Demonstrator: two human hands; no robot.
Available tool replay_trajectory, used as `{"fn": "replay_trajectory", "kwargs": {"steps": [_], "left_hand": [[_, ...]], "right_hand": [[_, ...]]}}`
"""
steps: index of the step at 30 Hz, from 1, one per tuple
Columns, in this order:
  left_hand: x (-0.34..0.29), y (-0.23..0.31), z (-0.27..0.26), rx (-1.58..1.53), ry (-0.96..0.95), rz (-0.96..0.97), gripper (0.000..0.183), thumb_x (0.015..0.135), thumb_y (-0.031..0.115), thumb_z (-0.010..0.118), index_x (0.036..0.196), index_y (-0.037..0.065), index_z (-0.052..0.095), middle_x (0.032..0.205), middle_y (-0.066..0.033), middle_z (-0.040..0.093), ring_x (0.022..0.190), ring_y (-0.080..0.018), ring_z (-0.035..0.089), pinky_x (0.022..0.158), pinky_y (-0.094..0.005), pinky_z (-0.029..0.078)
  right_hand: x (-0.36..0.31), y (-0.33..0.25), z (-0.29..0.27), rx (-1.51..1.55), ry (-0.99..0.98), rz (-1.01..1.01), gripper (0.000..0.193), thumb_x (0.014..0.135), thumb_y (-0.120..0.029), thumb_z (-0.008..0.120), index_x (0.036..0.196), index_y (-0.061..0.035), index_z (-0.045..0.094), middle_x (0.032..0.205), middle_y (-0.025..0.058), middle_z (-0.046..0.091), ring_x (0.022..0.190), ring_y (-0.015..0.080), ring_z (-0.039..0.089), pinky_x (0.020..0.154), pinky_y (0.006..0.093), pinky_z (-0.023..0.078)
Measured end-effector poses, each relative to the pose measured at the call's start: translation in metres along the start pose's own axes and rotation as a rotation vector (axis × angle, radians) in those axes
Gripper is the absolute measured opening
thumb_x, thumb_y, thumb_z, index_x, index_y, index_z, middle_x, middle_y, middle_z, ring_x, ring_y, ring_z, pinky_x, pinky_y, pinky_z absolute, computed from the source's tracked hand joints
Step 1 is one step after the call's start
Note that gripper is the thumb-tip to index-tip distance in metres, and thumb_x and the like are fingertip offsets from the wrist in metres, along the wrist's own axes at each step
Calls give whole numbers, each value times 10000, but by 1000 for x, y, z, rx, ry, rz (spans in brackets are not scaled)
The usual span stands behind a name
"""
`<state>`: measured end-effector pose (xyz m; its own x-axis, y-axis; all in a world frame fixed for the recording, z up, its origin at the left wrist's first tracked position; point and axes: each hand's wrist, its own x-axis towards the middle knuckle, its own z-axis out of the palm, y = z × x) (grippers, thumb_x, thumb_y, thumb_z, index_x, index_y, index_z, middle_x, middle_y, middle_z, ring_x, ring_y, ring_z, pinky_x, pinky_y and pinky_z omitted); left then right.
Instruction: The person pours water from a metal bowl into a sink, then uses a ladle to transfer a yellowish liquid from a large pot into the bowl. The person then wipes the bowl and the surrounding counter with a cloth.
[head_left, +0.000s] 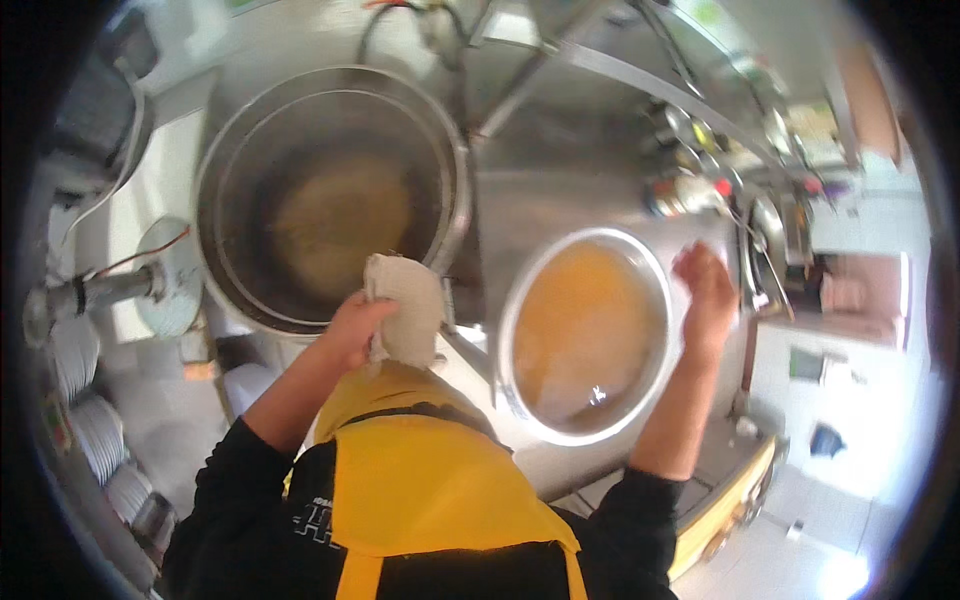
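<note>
My left hand [362, 328] is closed on a folded beige cloth [408, 308], which it holds at the near right rim of a large, deep metal pot [458, 200]. Dark liquid with a paler yellowish patch lies in the bottom of that pot. To its right stands a wide metal basin [512, 402] full of cloudy orange-yellow liquid. Just past the basin's right rim hovers my right hand [708, 290], apart from it. Motion smears its fingers, so whether they are spread or curled does not show.
A steel worktop [560, 200] extends behind the basin. Containers [690, 193] and a wok-like pan [768, 225] with a ladle stand at the right. Stacked plates [95, 435] fill a shelf at far left. A metal frame [640, 75] crosses the back.
</note>
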<state>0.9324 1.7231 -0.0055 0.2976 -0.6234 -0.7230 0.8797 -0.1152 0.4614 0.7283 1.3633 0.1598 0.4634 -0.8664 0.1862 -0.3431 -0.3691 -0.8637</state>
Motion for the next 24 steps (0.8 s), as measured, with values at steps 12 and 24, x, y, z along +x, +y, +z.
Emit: {"fn": "replay_trajectory", "kwargs": {"steps": [12,24], "left_hand": [[64,-17,115,564,98,200,435,919,353,614,1183,10,564,1060,-121,634,929,-257,631,807,-405,513],[94,-36,169,536,68,220,699,879,398,670,1343,-58,414,1294,-199,518,1152,-319,544,944,-465,453]], "right_hand": [[-211,194,-108,-254,274,598,505,954,-278,552,1366,-4,448,1140,169,602,963,243,617,849,379,497],[-208,236,-101,-25,454,622,322,964,-257,528,925,57,591,718,103,576,675,146,507,619,347,452]]}}
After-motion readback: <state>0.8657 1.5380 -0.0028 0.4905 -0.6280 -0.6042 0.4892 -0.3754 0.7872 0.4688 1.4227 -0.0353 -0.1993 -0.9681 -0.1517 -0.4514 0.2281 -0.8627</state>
